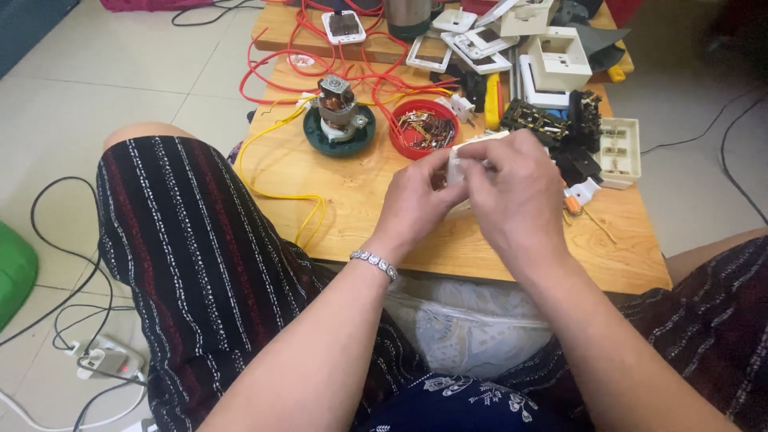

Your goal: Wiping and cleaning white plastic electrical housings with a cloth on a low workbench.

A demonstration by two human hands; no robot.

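Both hands up: left hand (418, 194) and right hand (512, 188) pinch a white switch plate (462, 165), fingers closed around it; red screw bowl (423, 128) just beyond, needing steady fingertip work.

A small white-framed screen device (345, 26) — dark display — lies among the far red wires.

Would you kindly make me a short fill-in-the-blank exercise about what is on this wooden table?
1. Both hands, left hand and right hand, hold a small ____ plastic part.
2. The motor stands on a dark ____ base.
3. The bowl of small metal parts is ____.
4. The wire looping off the table's front edge is ____.

Missing words: white; green; red; yellow
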